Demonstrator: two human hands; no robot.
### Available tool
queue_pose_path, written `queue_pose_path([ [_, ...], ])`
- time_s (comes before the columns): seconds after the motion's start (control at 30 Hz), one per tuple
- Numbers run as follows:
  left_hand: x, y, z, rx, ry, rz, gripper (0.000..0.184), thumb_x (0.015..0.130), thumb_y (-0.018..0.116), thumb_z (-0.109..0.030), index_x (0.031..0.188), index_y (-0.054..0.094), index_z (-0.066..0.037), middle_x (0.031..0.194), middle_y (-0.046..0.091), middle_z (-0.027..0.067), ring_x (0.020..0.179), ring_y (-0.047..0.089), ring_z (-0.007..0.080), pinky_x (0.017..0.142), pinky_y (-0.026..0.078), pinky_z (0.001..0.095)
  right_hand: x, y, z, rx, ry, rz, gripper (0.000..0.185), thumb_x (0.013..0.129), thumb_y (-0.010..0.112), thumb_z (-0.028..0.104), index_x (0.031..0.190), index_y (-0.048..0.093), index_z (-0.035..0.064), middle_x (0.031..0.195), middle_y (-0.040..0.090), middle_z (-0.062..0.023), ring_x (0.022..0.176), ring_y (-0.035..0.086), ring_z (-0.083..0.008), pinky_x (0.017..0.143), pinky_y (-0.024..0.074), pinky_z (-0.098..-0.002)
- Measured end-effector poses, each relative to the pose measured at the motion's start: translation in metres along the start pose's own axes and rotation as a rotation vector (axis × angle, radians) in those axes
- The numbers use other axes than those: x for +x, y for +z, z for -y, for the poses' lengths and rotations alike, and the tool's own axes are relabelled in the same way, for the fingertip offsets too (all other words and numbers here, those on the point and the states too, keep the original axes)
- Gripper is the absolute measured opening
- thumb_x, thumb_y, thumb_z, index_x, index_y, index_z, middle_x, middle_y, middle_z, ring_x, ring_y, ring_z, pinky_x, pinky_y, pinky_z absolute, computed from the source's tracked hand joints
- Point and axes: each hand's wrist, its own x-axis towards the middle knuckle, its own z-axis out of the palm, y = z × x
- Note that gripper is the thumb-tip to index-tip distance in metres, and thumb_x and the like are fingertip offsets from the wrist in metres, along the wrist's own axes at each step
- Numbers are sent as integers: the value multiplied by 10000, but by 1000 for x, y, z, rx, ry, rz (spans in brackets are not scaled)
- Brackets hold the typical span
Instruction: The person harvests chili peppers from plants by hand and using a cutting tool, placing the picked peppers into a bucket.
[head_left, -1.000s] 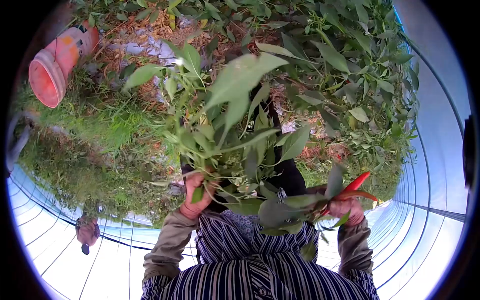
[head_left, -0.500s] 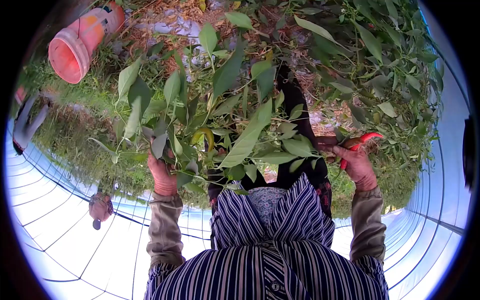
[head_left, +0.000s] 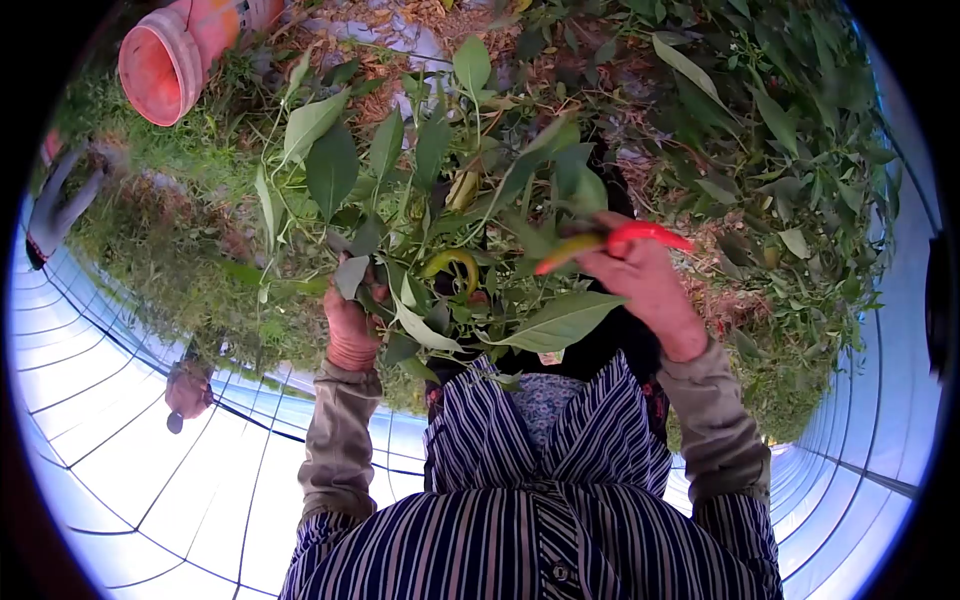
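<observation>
My right hand (head_left: 650, 290) is closed on chili peppers in front of the plant. A bright red chili pepper (head_left: 648, 234) sticks out to the right of its fingers, and a blurred green-and-orange chili pepper (head_left: 572, 250) with a red tip points left. At the left, my left hand (head_left: 352, 318) is closed around a leafy branch of the pepper plant (head_left: 333, 170); leaves cover part of its fingers. Between the hands hangs a curved yellow-green pepper (head_left: 455, 262). Higher up, a pale green pepper (head_left: 463, 189) shows among the leaves.
A pinkish-red bucket (head_left: 165, 70) lies on its side at the upper left. More pepper plants (head_left: 790, 170) crowd the right side. Another person (head_left: 62, 205) is partly visible at the far left. Plastic sheeting (head_left: 110, 450) on a frame encloses the plants.
My right hand has moved left and slightly up, from the right side into the plant, still holding chili peppers. My left hand stays on the branch, and the view has shifted slightly.
</observation>
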Motion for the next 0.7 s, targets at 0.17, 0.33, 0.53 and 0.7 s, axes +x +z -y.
queue_pose_path([
  [0.17,-8,44,-2,25,84,-130,235,877,496,-343,918,495,-111,746,463,-10,569,449,101,438,378,220,38,82,8,-165,115,348,271,709,680,251,843,617,24,718,603,-169,659,590,-327,639,468,-396],
  [0.33,-11,39,3,-46,32,-250,223,890,514,-313,1017,529,-130,849,550,-25,667,511,74,469,396,186,15,99,27,-269,93,404,275,704,692,237,829,606,7,702,594,-180,682,595,-333,661,467,-397],
  [0.53,-14,5,15,62,167,-105,230,862,570,-298,993,564,-109,924,590,-18,790,560,82,516,453,207,-1,139,16,-552,-121,339,135,701,612,171,770,615,55,716,608,-115,717,615,-293,621,474,-402],
  [0.7,-20,16,6,-10,-28,-128,203,858,572,-294,971,575,-126,857,586,-15,703,546,68,504,453,227,-29,130,44,-662,-198,145,265,640,665,189,784,521,18,700,575,-92,657,591,-242,586,447,-364],
])
